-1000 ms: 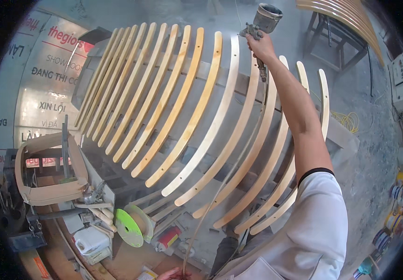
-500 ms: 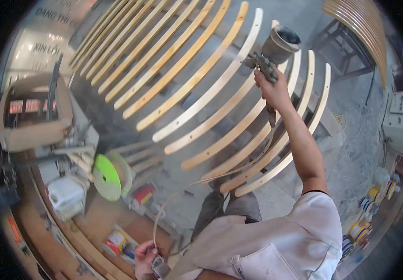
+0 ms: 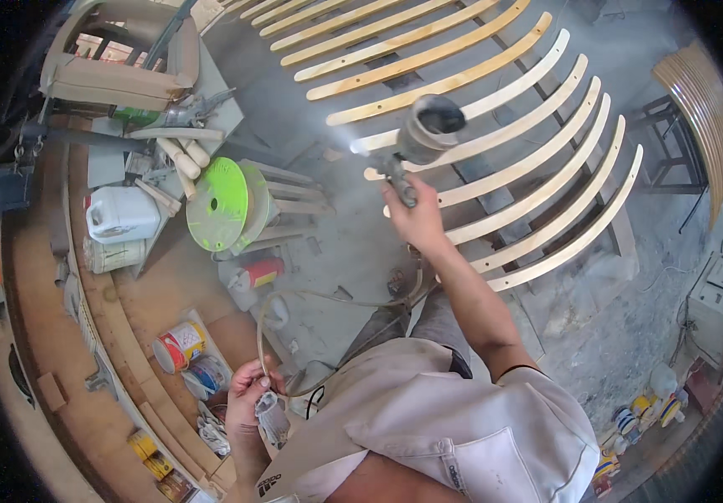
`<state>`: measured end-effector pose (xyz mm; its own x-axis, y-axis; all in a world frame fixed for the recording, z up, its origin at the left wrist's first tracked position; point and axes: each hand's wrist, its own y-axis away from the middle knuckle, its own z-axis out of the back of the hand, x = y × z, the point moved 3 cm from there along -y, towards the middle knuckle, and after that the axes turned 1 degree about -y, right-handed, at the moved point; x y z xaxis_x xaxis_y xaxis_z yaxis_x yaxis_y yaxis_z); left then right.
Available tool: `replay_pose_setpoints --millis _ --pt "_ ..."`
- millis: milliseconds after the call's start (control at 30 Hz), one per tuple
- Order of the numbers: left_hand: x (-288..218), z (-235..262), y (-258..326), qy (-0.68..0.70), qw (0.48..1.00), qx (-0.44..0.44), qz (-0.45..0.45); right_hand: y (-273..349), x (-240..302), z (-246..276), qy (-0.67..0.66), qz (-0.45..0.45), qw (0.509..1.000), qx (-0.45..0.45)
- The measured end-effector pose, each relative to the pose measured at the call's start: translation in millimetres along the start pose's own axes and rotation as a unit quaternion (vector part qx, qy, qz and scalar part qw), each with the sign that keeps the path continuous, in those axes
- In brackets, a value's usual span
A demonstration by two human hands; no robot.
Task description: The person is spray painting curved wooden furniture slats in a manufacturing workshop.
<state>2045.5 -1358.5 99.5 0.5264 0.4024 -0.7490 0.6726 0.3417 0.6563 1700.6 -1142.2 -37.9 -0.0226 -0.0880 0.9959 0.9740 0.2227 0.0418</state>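
Observation:
My right hand (image 3: 416, 216) is closed around a spray gun (image 3: 395, 174) with a dark-mouthed round cup (image 3: 418, 138) on top. White mist comes from its nozzle near the left ends of a row of curved wooden slats (image 3: 562, 250). Some slats are pale, others more golden, with small dark holes near their ends. The gun and cup hide parts of the middle slats. Low at the left, my left hand (image 3: 248, 394) pinches a thin beige hose (image 3: 261, 331), which loops toward my right hand. A crumpled greyish thing (image 3: 273, 419) by that wrist is unclear.
Left of the slats stand a bright green spool (image 3: 217, 204), a white jug (image 3: 121, 214) and a cardboard box (image 3: 118, 80). Paint cans (image 3: 179, 346) sit near my left hand. At right are more bent strips (image 3: 697, 109) and a grey control box (image 3: 717, 293).
My right hand has brought the spray gun leftward and nearer, from the middle of the slats to their left ends. The view has shifted. My left hand still holds the hose.

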Motion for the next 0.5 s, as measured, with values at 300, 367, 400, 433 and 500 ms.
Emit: replay_pose_setpoints --millis 300,367,400,433,500 --pt "17.8 35.4 3.0 0.019 1.000 0.007 0.010 71.1 -35.4 13.6 0.020 -0.007 1.000 -0.015" --pt "14.1 29.9 -4.7 0.019 0.999 0.022 0.012 77.8 -40.2 35.4 -0.002 -0.065 0.997 -0.045" --pt "11.5 24.3 -6.8 0.016 1.000 0.018 0.017 78.4 -54.4 48.0 0.031 -0.047 0.996 -0.069" --pt "9.0 19.3 -8.7 0.013 0.999 0.025 0.021 77.1 -57.1 59.2 0.034 -0.050 0.995 -0.076" --pt "7.0 12.7 -11.3 -0.003 0.999 0.015 0.035 74.0 -62.0 84.4 -0.011 -0.057 0.990 -0.129"
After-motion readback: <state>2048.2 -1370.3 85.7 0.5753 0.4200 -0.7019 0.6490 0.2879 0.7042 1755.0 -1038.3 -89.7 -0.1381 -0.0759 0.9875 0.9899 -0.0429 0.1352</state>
